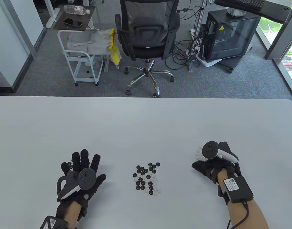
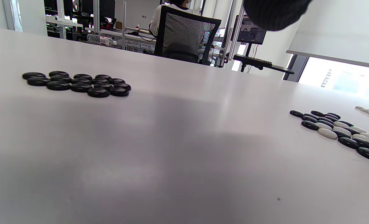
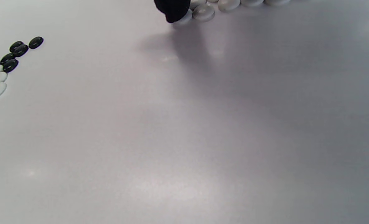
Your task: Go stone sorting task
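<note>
A mixed pile of black and white Go stones (image 1: 147, 177) lies in the middle of the white table (image 1: 146, 124). My left hand (image 1: 83, 162) lies flat with its fingers spread over a small group of black stones (image 1: 69, 164); the left wrist view shows that group of black stones (image 2: 75, 83) lying free on the table. My right hand (image 1: 206, 164) sits beside a cluster of white stones (image 1: 198, 153), its fingers hidden under the tracker. In the right wrist view one fingertip (image 3: 173, 9) touches the end stone of the white stones (image 3: 204, 11). Neither hand shows a stone in its grip.
The mixed pile (image 2: 340, 130) lies to the right in the left wrist view, and the same mixed pile (image 3: 3, 68) lies at the left edge of the right wrist view. An office chair (image 1: 146, 35) and a white cart (image 1: 84, 54) stand on the floor beyond the far table edge.
</note>
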`<state>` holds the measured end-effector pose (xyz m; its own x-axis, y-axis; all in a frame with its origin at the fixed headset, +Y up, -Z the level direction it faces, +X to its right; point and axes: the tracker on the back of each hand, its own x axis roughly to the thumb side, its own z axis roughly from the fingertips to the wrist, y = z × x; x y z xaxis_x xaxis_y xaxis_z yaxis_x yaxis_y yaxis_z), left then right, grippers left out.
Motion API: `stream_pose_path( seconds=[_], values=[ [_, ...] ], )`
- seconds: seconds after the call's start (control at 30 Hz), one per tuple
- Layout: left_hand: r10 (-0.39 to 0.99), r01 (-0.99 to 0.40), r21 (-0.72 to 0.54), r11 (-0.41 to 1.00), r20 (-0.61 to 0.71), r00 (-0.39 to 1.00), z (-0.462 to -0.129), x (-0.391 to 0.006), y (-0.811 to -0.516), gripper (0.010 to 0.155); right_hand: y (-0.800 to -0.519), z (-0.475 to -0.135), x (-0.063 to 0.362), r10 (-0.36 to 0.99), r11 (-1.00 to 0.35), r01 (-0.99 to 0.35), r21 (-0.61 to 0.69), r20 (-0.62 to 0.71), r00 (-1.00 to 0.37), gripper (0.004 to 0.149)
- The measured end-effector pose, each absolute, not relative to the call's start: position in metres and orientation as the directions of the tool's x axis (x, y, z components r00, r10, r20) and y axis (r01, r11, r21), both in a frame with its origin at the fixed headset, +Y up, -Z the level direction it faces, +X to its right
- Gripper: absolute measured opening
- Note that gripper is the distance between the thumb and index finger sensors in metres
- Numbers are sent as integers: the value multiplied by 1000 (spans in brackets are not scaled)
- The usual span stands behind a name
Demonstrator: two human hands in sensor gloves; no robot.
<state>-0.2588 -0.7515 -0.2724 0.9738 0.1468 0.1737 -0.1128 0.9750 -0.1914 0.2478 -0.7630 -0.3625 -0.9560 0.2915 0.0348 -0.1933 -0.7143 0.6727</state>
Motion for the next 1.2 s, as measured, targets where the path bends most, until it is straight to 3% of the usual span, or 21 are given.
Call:
stream_pose_path(
  seconds=[0.13, 0.33, 0.57, 0.63, 0.7, 0.8, 0.87, 1.2],
  values=[
    [146, -112, -190, 975, 176, 973, -272, -259, -752, 80, -752, -359, 244, 345, -744, -223, 630, 77, -935, 74],
    [140, -106, -188, 977, 181, 973, -272, -258, -752, 80, -711, -345, 223, 373, -834, -198, 515, 264, -889, 82],
    [133, -103, -143, 984, 219, 967, -267, -252, -746, 80, -674, -309, 194, 247, -958, -130, 257, 501, -830, 85],
    [126, -98, -132, 986, 229, 965, -265, -249, -744, 80, -670, -299, 190, 145, -986, -78, 145, 551, -822, 85],
    [125, -98, -126, 987, 236, 964, -264, -248, -743, 80, -669, -292, 189, 72, -997, -38, 70, 580, -812, 85],
    [126, -99, -120, 988, 242, 962, -262, -247, -742, 80, -671, -283, 192, 102, -994, -98, 39, 589, -802, 85],
    [124, -98, -114, 989, 247, 961, -262, -246, -741, 80, -675, -278, 194, 49, -998, -60, 1, 580, -813, 86],
    [111, -84, -110, 990, 265, 958, -260, -241, -743, 80, -720, -270, 210, 104, -994, -106, 29, 553, -827, 88]
  ],
)
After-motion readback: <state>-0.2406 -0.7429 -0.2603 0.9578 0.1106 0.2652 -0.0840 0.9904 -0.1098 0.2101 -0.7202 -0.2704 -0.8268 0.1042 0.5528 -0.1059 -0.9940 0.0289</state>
